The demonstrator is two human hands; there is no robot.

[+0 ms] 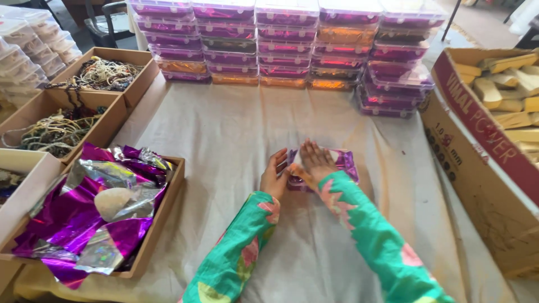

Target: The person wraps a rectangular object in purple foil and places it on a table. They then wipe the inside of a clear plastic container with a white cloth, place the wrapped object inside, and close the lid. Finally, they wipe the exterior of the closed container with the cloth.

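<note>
Hands on a purple box (337, 168) on the worktop (236, 134): right hand (315, 161) flat atop it, fingers spread; left hand (275, 177) against its side, fingers together.

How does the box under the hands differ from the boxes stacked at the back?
The box under the hands lies alone on the cloth; the stacked boxes sit piled in rows. The right hand presses its top and the left hand its side; the stacked ones are untouched. Both hold purple foil.

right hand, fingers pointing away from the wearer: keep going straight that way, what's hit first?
The right hand rests on a small box with purple foil. Past it lies bare cloth, then likely the stacked clear-lidded boxes at the far edge; depth is unclear.
</note>
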